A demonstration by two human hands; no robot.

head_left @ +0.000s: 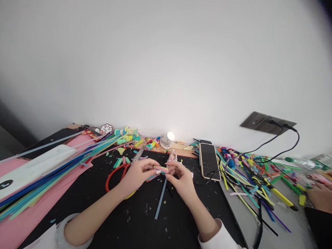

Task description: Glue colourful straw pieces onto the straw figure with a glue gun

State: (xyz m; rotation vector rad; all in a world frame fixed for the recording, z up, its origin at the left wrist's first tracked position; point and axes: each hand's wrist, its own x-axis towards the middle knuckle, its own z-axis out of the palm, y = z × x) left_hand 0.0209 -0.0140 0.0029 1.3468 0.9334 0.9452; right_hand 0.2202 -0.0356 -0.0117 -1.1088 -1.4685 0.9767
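Note:
Fingertips of my left hand (138, 174) and my right hand (181, 176) meet over the middle of the black mat (145, 221). Between them they pinch a small pastel piece striped in pink, yellow and blue-green (162, 169), which looks fuzzy; its exact kind I cannot make out. A flat grey-blue strip (161, 200) slants down the mat just below the hands. Beside my left wrist lie scissors with a red looped handle (108, 181), partly hidden by the forearm. Short green and pink fuzzy pieces (118, 162) are scattered behind them.
A phone (209, 160) with a cable lies right of my hands. Bundled chenille stems (64, 173) cross pink paper (75, 183) at left. A lit white lamp (171, 136) stands by the wall. Far right are a yellow-black cutter (281, 197), loose stems and another person's hand (320, 197).

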